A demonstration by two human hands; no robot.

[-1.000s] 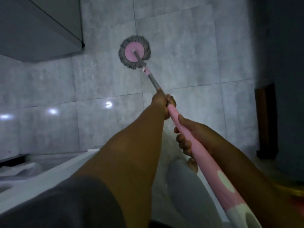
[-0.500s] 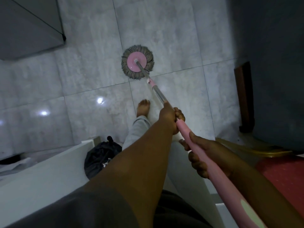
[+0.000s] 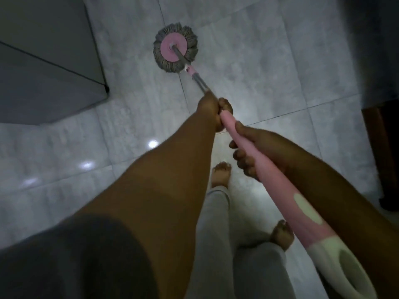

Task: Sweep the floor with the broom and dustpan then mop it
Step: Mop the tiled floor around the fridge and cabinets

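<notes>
On the mop handle (image 3: 278, 190), at the far end of its pink grip: left hand (image 3: 212, 111), fingers curled tight round it, arm stretched out straight from a dark sleeve (image 3: 75, 255). Just behind on the same handle, nearer the body: right hand (image 3: 250, 152), wrapped round the pink grip from the right side, thumb on top, fingers curled underneath. Past the left hand, along the handle: bare metal shaft (image 3: 199, 80), slanting down and away to the mop head (image 3: 175, 50). Round, grey-fringed, pink disc in the middle, lying flat on the pale tiled floor (image 3: 248, 61), across a grout line. At the handle's near end: white loop (image 3: 341, 266). Beneath the handle: farther foot (image 3: 221, 173), bare, under the right hand; nearer foot (image 3: 281, 234), bare, close to the white loop; grey trouser legs (image 3: 213, 223) beside them. Left of the handle, well apart: grey cabinet (image 3: 43, 72), its corner down on the tiles. Right of the handle, at the dim edge: dark brown wooden upright (image 3: 380, 147), kind impossible to tell.
</notes>
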